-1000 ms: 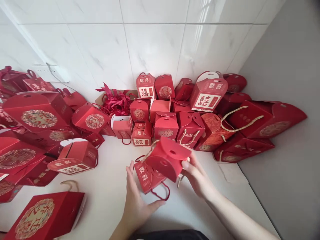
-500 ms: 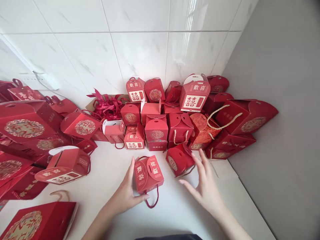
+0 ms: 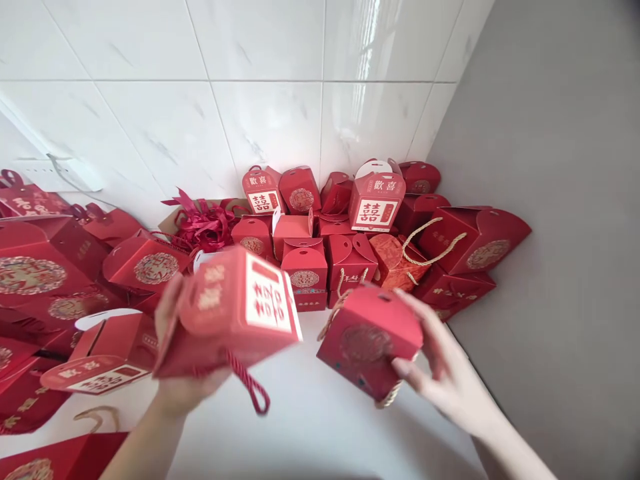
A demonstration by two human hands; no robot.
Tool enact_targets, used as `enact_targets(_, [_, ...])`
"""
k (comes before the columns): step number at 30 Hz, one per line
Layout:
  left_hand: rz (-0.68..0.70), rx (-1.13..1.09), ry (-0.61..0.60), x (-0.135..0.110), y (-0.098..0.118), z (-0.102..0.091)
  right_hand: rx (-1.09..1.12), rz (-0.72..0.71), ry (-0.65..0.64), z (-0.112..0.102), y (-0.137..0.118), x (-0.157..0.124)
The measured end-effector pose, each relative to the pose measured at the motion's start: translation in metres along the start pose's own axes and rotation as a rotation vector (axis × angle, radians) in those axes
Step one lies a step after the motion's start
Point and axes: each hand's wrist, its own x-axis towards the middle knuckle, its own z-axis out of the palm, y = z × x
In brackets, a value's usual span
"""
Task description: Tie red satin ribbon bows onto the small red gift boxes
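My left hand [image 3: 175,373] grips a small red gift box with a white label and a red cord handle [image 3: 235,310], lifted off the white table and blurred by motion. My right hand [image 3: 447,373] holds a second small red gift box with a beige rope handle [image 3: 370,340], also raised above the table. The two boxes hang side by side with a narrow gap between them. Both hands are closed round their boxes.
Many red gift boxes [image 3: 305,267] are piled against the tiled wall [image 3: 270,120] in the corner. Larger red boxes [image 3: 30,273] crowd the left side. A heap of red ribbons [image 3: 203,223] lies behind. A grey wall [image 3: 560,200] bounds the right. The white table [image 3: 320,427] lies below.
Both hands have picked up boxes: the left lifted the labelled box off the table, the right took the rope-handled box that stood beside it. The camera has tilted slightly.
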Motion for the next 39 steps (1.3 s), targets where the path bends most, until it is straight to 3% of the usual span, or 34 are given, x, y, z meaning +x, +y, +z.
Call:
enact_targets(1, [0.054,-0.03,0.058,0.023,0.003,0.0,0.001,-0.068,0.06,-0.009,-0.013,0.012])
enact_targets(3, [0.259,-0.091,0.331,0.072,0.01,0.008,-0.064,-0.209,0.226,-0.022,-0.035,0.044])
enact_targets(4, [0.314,-0.108,0.387,0.096,0.013,0.015,-0.127,-0.26,0.283,-0.026,-0.045,0.063])
enact_targets(5, [0.33,-0.146,0.386,0.118,0.015,0.025,-0.214,-0.29,0.319,-0.027,-0.052,0.083])
enact_targets(9, [0.232,-0.27,0.16,0.183,0.01,0.069,-0.596,-0.325,0.439,-0.011,-0.063,0.164])
enact_targets(12, [0.245,-0.251,-0.013,0.203,0.004,0.095,-0.687,-0.249,0.477,0.015,-0.056,0.208])
enact_targets(15, [0.239,-0.204,-0.174,0.208,0.001,0.106,-0.721,-0.135,0.438,0.041,-0.042,0.229])
enact_targets(18, [0.192,-0.166,-0.31,0.21,-0.002,0.106,-0.823,-0.029,0.372,0.056,-0.026,0.232])
enact_targets(20, [0.173,-0.15,-0.338,0.211,-0.004,0.106,-0.887,0.006,0.346,0.057,-0.017,0.229])
enact_targets(23, [0.134,-0.087,-0.344,0.208,-0.002,0.106,-0.936,-0.05,0.348,0.053,-0.015,0.219])
enact_targets(27, [0.182,0.052,-0.177,0.181,0.023,0.087,-0.862,-0.277,0.412,0.057,-0.039,0.193])
enact_targets(30, [0.27,0.201,-0.009,0.132,0.051,0.047,-0.646,-0.525,0.338,0.077,-0.063,0.165])
enact_targets(32, [0.226,0.307,0.108,0.087,0.064,0.014,-0.468,-0.696,0.195,0.1,-0.071,0.147])
enact_targets(34, [0.107,0.395,0.243,0.037,0.063,-0.017,-0.308,-0.792,0.009,0.133,-0.07,0.13])
enact_targets(37, [-0.094,0.559,0.393,-0.034,0.036,-0.049,-0.078,-0.768,-0.314,0.192,-0.056,0.113])
enact_targets(39, [-0.269,0.634,0.337,-0.072,0.011,-0.065,0.078,-0.733,-0.495,0.234,-0.045,0.106])
